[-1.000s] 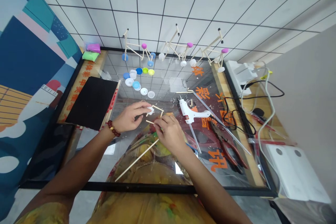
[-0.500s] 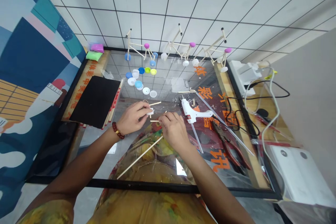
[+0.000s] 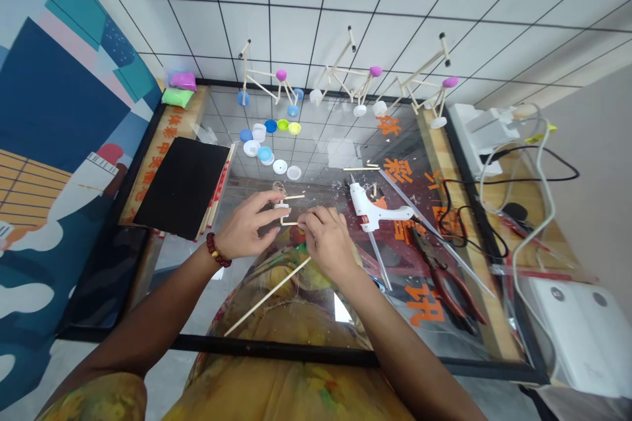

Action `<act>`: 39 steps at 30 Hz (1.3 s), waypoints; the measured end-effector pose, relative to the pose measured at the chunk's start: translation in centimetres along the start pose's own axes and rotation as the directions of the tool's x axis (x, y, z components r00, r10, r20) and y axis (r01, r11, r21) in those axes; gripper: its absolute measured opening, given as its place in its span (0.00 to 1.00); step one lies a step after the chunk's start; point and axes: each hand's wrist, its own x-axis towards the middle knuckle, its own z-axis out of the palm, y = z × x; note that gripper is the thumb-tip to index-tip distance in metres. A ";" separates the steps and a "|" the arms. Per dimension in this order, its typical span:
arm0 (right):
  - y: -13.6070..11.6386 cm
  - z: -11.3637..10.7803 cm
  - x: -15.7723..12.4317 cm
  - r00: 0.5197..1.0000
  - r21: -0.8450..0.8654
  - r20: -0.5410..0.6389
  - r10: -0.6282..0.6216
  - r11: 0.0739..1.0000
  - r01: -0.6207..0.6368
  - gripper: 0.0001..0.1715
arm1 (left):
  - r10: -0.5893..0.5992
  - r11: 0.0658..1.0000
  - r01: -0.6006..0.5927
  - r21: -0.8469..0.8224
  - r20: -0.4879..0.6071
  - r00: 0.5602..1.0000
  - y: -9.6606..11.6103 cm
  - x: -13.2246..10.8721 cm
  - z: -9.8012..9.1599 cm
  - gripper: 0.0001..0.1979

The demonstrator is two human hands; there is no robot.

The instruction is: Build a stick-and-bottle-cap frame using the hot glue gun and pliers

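Note:
Near the middle of the glass-topped table, my left hand (image 3: 249,227) has its fingers apart, index and middle fingertips touching a small white piece (image 3: 282,210) with thin wooden sticks at it. One short stick (image 3: 295,197) sticks out to the right above that piece. My right hand (image 3: 326,237) pinches a short wooden stick (image 3: 290,223), its left end at the lower side of the white piece. A long wooden stick (image 3: 266,298) runs from under my right hand toward the table's front edge. Beyond my left fingers lies a loop of twine (image 3: 279,187).
Coloured bottle caps (image 3: 264,153) lie behind my hands. To the right are a white glue gun (image 3: 370,208), glue sticks (image 3: 379,260) and pliers (image 3: 447,276). Stick-built bicycle models (image 3: 345,75) line the back edge. A black board (image 3: 182,187) lies left; a power strip (image 3: 474,138) stands right.
My left fingers have spread apart around the white piece. My right hand has brought the short stick up against it. The camera view has shifted slightly.

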 end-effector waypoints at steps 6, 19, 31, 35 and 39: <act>-0.2 -0.1 -0.1 1.000 -0.014 0.021 0.003 1.000 -0.002 0.09 | -0.001 1.000 0.001 -0.009 0.012 1.000 0.1 0.0 0.1 0.14; -0.1 0.2 -0.1 1.000 0.012 0.003 0.015 1.000 -0.015 0.09 | -0.008 1.000 0.008 -0.019 -0.003 1.000 -0.2 0.0 0.4 0.13; -0.4 -0.1 -0.1 0.999 0.031 0.027 0.041 0.999 -0.042 0.08 | -0.025 0.998 0.022 -0.052 -0.043 0.999 -0.2 -0.2 0.8 0.13; -0.3 -0.1 -0.2 0.999 0.034 0.021 0.043 0.998 -0.044 0.07 | -0.017 0.999 0.015 -0.041 -0.048 0.999 -0.2 -0.2 0.9 0.13; -0.1 0.1 -0.3 0.999 0.035 0.004 0.037 0.999 -0.037 0.07 | -0.011 1.000 0.010 -0.026 -0.047 0.999 -0.2 -0.3 0.8 0.14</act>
